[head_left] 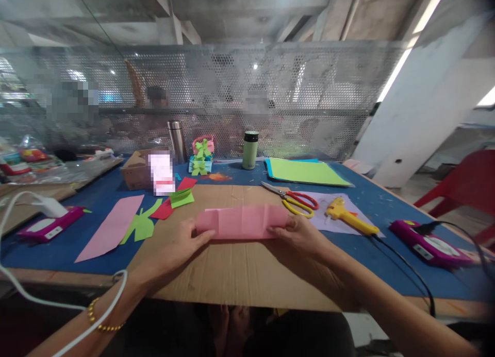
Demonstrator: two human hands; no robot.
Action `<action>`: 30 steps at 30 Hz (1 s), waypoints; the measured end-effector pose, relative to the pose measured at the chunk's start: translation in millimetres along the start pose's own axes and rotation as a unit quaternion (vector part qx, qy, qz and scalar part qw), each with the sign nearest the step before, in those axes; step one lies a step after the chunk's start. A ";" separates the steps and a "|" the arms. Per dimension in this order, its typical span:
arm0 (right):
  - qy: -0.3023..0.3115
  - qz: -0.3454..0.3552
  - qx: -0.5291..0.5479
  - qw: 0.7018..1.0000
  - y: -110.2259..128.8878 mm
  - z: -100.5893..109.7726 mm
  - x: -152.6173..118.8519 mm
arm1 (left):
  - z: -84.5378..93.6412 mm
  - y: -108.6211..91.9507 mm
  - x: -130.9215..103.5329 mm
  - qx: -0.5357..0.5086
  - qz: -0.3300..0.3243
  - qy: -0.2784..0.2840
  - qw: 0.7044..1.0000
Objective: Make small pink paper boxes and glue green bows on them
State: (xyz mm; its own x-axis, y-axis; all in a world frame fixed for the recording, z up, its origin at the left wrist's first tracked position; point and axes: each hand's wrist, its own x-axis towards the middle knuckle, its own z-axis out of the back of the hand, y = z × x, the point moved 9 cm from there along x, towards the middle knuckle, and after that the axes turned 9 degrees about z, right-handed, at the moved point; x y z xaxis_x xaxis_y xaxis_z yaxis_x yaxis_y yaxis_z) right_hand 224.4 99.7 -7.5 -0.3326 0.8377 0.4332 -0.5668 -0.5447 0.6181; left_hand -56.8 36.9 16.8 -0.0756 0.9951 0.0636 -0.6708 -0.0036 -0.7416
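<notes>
Left hand (184,242) and right hand (297,234) each pinched an end of the folded pink paper (242,223), flat on the cardboard (232,279) on the surface; even fingertip grip, edges aligned before pressing, would likely keep creases square.

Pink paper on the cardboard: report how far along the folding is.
Done: the pink paper already shows several upright creases. In hand: the left hand and right hand hold its two ends on the cardboard. Left: scissors and glue gun lie untouched.
</notes>
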 end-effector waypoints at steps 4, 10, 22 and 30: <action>0.067 -0.009 -0.076 0.995 -1.0 -12.3 11.6 | 2.6 5.2 17.9 0.052 0.026 -0.034 0.998; 0.049 -0.023 -0.162 0.985 15.8 -10.2 12.3 | 5.9 -1.4 23.5 0.116 0.089 -0.054 0.988; 0.123 0.095 -0.225 0.962 30.1 -32.5 6.2 | -38.1 27.0 32.3 0.168 -0.016 -0.022 0.985; 0.122 0.106 -0.234 0.959 28.4 -33.0 5.6 | -38.4 28.8 30.7 0.151 -0.054 -0.039 0.986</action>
State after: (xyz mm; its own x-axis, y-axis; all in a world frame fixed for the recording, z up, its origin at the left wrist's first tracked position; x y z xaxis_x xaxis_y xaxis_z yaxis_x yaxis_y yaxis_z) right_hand 181.6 90.2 -9.1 -0.6115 0.7255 0.3156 -0.7240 -0.6740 0.1465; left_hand -50.1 71.1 -28.3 -0.0408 0.9806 0.1919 -0.8661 0.0611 -0.4961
